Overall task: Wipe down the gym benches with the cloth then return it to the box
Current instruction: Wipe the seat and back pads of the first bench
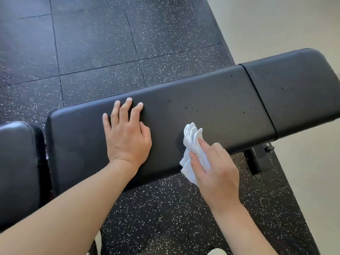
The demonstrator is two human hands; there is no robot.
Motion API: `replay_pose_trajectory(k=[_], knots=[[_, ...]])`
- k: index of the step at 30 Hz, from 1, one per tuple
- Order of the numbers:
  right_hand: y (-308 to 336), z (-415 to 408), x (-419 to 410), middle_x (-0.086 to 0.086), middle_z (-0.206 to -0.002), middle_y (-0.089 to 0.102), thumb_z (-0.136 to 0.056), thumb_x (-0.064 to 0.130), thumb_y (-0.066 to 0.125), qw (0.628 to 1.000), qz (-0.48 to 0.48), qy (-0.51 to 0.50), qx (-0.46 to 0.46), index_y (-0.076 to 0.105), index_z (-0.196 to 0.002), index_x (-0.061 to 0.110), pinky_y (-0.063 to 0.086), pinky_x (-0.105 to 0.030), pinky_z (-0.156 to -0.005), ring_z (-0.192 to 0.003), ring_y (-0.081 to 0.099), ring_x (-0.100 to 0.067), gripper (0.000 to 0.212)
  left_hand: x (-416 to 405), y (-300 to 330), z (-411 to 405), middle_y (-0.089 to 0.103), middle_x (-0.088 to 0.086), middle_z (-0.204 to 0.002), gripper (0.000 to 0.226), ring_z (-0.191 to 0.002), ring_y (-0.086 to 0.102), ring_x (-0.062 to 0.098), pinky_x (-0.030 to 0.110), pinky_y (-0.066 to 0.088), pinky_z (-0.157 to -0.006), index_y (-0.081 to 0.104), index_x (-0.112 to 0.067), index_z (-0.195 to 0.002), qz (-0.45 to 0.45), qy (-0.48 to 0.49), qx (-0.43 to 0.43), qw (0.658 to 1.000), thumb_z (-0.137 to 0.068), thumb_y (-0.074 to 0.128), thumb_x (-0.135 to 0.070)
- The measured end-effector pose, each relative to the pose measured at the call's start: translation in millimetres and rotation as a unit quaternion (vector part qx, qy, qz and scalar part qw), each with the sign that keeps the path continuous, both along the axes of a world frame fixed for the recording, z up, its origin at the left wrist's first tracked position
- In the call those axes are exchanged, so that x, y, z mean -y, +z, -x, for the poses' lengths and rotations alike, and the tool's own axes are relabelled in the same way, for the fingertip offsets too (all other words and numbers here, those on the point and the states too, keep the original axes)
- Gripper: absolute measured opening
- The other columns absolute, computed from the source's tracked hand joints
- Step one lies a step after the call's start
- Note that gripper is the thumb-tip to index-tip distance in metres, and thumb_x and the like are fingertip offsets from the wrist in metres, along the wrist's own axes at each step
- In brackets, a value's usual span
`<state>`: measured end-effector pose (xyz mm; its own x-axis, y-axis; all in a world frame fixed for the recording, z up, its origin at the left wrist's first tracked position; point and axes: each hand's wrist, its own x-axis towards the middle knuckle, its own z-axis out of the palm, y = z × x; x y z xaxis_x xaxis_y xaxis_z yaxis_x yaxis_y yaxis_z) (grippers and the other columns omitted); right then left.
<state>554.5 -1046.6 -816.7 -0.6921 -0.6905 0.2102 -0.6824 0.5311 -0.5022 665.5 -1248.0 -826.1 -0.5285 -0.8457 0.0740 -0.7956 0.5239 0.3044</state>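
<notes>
A black padded gym bench (211, 100) runs across the view from lower left to upper right, its long pad joined to a shorter pad (298, 89) on the right. My left hand (127, 133) rests flat on the long pad with fingers spread. My right hand (213, 168) grips a crumpled white cloth (193, 146) and holds it against the pad near its front edge. Small specks dot the pad to the right of the cloth. The box is not in view.
Another black pad (16, 162) lies at the far left, beside a narrow gap. The floor is black speckled rubber tiling (92, 52), with pale flooring (285, 24) to the right. A black frame leg (257, 159) shows under the bench. A white shoe tip (217, 252) peeks in at the bottom.
</notes>
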Motion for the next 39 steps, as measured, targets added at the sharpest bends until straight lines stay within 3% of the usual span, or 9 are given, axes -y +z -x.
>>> replay_pose_trajectory(k=[4,8,13,18,26,29,33,36,39], knots=[[-13,3,53,0.010,-0.081,0.037,-0.099,0.033,0.059,0.998,0.001,-0.027,-0.059,0.071,-0.125,0.016,0.028,-0.021,-0.062,-0.070,0.034,-0.011,0.033,-1,-3,1,0.039,0.005,-0.162,0.052,-0.157,0.026,0.034,0.062,0.014,-0.127,0.048,-0.023,-0.148,0.006,0.006,-0.001,1.000,-0.097,0.051,-0.019],[-11,26,136,-0.002,-0.083,0.056,-0.096,0.036,0.067,0.997,-0.006,-0.017,-0.069,0.072,-0.117,0.014,0.043,-0.033,-0.057,-0.071,0.053,-0.022,0.031,0,-2,3,0.040,0.006,-0.163,0.053,-0.157,0.026,0.034,0.062,0.014,-0.127,0.050,-0.021,-0.148,0.002,0.006,0.000,1.000,-0.096,0.052,-0.018],[0,47,216,-0.002,-0.104,0.062,-0.103,0.040,0.053,0.998,-0.065,0.010,-0.023,0.068,-0.111,0.017,0.033,-0.032,-0.068,-0.095,0.061,-0.024,0.029,0,1,5,0.040,0.006,-0.163,0.057,-0.157,0.026,0.034,0.061,0.013,-0.128,0.052,-0.021,-0.149,-0.004,0.011,0.009,1.000,-0.092,0.045,-0.023],[0,30,181,-0.004,-0.095,0.060,-0.101,0.038,0.058,0.999,-0.018,0.042,-0.022,0.068,-0.128,0.016,0.046,-0.036,-0.068,-0.084,0.057,-0.024,0.036,1,-1,4,0.040,0.006,-0.163,0.057,-0.156,0.027,0.034,0.061,0.014,-0.127,0.052,-0.022,-0.148,0.005,0.009,0.013,1.000,-0.091,0.046,-0.023],[-13,30,55,0.004,-0.080,0.044,-0.105,0.036,0.061,0.993,0.021,0.082,-0.078,0.069,-0.135,0.013,0.042,-0.030,-0.061,-0.070,0.038,-0.014,0.038,2,-6,2,0.041,0.007,-0.161,0.056,-0.155,0.030,0.036,0.063,0.017,-0.126,0.051,-0.020,-0.146,0.028,0.003,0.010,1.000,-0.090,0.047,-0.022],[-11,74,76,0.009,-0.082,0.036,-0.101,0.039,0.060,0.997,0.000,-0.005,-0.076,0.070,-0.133,0.021,0.037,-0.031,-0.059,-0.071,0.040,-0.015,0.038,2,-6,3,0.041,0.007,-0.160,0.057,-0.154,0.030,0.036,0.062,0.018,-0.126,0.051,-0.020,-0.146,0.033,0.002,0.010,0.999,-0.089,0.046,-0.023],[-5,104,147,0.002,-0.085,0.046,-0.096,0.040,0.060,0.996,-0.018,-0.080,-0.034,0.070,-0.121,0.019,0.035,-0.033,-0.060,-0.077,0.052,-0.025,0.035,2,-7,3,0.041,0.007,-0.160,0.057,-0.154,0.030,0.037,0.062,0.018,-0.126,0.051,-0.020,-0.146,0.032,0.001,0.016,0.999,-0.089,0.047,-0.022],[-2,89,196,-0.003,-0.095,0.059,-0.095,0.039,0.060,0.997,-0.042,-0.064,-0.024,0.069,-0.118,0.018,0.040,-0.034,-0.065,-0.087,0.059,-0.027,0.032,2,-6,3,0.041,0.008,-0.161,0.057,-0.155,0.030,0.037,0.062,0.017,-0.126,0.051,-0.020,-0.146,0.029,0.002,0.016,0.999,-0.089,0.045,-0.023],[-2,52,212,-0.006,-0.091,0.061,-0.093,0.033,0.065,1.000,-0.006,0.004,-0.015,0.070,-0.102,0.012,0.040,-0.037,-0.063,-0.082,0.059,-0.029,0.023,2,-6,3,0.042,0.009,-0.160,0.057,-0.154,0.030,0.038,0.063,0.017,-0.126,0.052,-0.018,-0.145,0.026,0.002,0.018,0.999,-0.089,0.042,-0.024]])
